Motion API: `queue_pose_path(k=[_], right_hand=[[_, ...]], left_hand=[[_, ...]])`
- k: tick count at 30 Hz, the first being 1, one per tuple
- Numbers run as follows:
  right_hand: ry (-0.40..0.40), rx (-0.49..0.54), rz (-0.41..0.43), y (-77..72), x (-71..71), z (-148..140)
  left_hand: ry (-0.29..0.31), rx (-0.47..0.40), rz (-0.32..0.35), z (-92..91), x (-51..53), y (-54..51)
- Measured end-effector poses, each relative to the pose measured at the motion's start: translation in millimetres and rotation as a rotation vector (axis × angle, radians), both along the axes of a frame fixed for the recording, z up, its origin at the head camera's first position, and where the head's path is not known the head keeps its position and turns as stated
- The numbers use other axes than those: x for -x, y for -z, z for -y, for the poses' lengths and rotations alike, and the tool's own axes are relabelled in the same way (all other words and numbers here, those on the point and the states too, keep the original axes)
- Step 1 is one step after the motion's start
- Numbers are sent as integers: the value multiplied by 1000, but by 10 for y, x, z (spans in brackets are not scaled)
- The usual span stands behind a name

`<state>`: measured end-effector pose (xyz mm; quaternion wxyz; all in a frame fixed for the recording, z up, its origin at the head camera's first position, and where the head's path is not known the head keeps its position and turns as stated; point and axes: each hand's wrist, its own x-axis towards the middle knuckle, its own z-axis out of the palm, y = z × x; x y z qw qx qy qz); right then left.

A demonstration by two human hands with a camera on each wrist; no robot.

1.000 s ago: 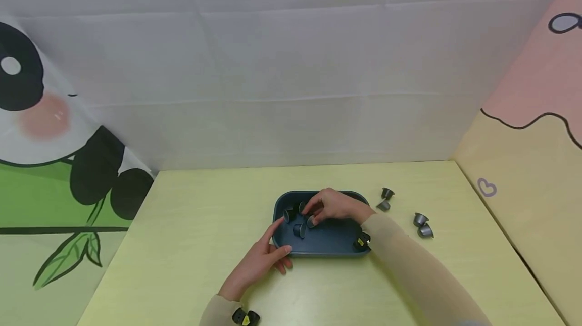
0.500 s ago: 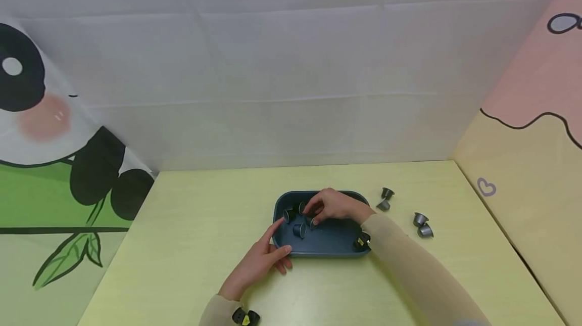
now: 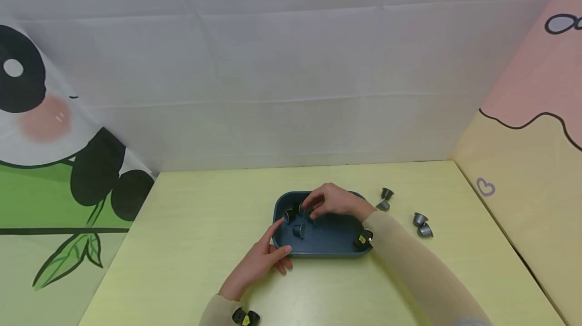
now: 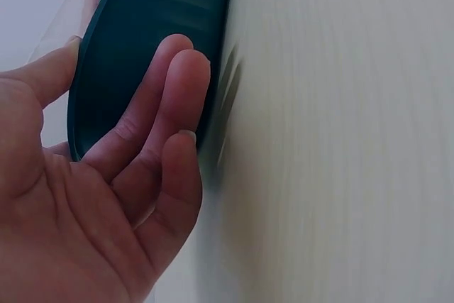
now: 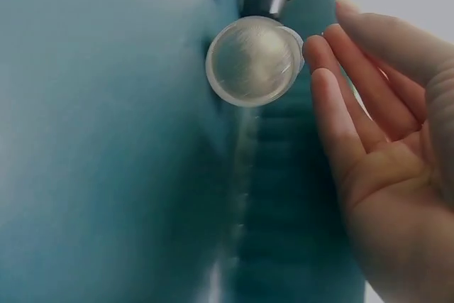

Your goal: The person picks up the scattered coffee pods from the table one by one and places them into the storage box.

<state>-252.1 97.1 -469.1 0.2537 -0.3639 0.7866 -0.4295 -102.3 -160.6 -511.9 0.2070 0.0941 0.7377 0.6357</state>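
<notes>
A dark blue tray [image 3: 327, 246] holds several small coffee capsules, among them one capsule [image 3: 299, 230] lying on its side and another capsule [image 3: 288, 216] near the left wall. My left hand [image 3: 258, 263] rests at the tray's front left corner, index finger and thumb on its rim. Over the tray's back part is my right hand [image 3: 334, 199], holding nothing. In the right wrist view its fingertips sit beside a capsule [image 5: 255, 62] whose foil lid faces the camera, with the thumb apart; whether they still touch it I cannot tell. The right hand partly hides the capsules in the head view.
To the right of the tray, two dark capsules [image 3: 384, 199] lie together on the pale yellow table [image 3: 195, 225]. Farther right is a second pair of capsules [image 3: 423, 225]. A white cloth wall [image 3: 291, 129] rises behind the table.
My right hand has let go of a capsule in the tray and risen slightly, its fingers loosening. The left hand keeps its place on the tray's corner.
</notes>
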Motion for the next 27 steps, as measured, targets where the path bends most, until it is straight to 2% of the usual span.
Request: queue_pose_path(k=[5,14,18,24,27], right_hand=[[-3,60,-24,-130,-5,-24],[28,135,-60,-475,-55,-196],[71,136,-45,-610,-104,-319],[173,86,-104,-769,-189,-544],[222,78,-112,-799,-222,-678]], left_hand=[[-4,-5,2,-1,-5,-19],[-14,-3,-3,-5,-3,-3],[-20,2,-2,-12,-5,20],[-22,14,-14,-11,-11,36],[-21,11,-19,-13,-16,24]])
